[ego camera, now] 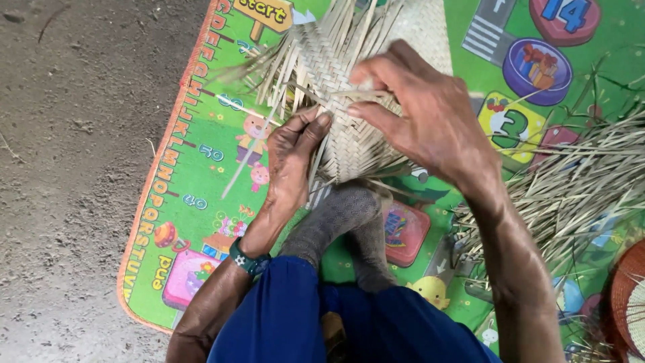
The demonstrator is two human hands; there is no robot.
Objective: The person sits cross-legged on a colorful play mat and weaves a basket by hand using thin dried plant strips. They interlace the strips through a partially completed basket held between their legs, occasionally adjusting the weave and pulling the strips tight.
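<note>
Green play mat (201,175) — loose straw strips (578,181)

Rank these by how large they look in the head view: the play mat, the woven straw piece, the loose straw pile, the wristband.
1. Play mat
2. Woven straw piece and loose straw pile: look alike, both partly cut off, so unranked
3. Wristband

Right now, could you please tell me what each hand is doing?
Left hand: closed, pinching a strip on the woven mat.
Right hand: fingers curled, pressing strips on the mat.

Pale half-woven straw mat (356,144), loose strips fanning out, lies flat.
</note>
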